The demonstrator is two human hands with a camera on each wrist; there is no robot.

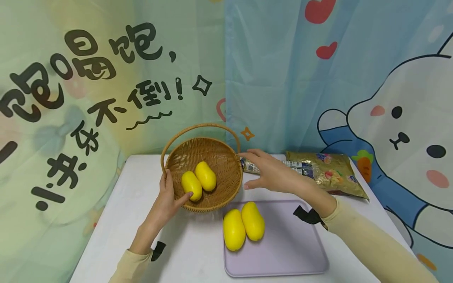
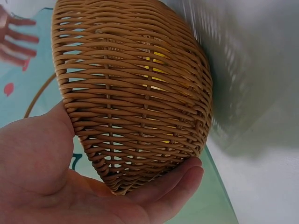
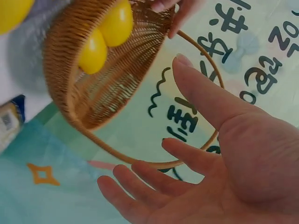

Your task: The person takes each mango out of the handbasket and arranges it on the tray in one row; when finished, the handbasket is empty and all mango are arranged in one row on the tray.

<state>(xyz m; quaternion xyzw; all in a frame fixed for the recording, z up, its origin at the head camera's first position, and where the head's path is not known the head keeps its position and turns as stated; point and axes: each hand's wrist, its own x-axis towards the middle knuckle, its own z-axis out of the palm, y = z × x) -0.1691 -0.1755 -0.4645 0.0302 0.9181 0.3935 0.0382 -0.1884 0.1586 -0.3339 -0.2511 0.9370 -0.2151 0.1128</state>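
Note:
A brown wicker basket with an arched handle tilts toward me, two yellow mangoes lying inside it. My left hand grips the basket's left side, thumb over the rim near one mango and fingers behind the wall. In the left wrist view the woven wall fills the middle, the fingers under it. Beside the basket's right rim, my right hand is spread, holding nothing; the right wrist view shows its fingers apart from the basket. Two more yellow mangoes lie on a light purple tray.
On the white table, a gold food bag lies at the back right. A smaller slim packet lies partly behind my right hand. A printed curtain hangs behind the table's back edge.

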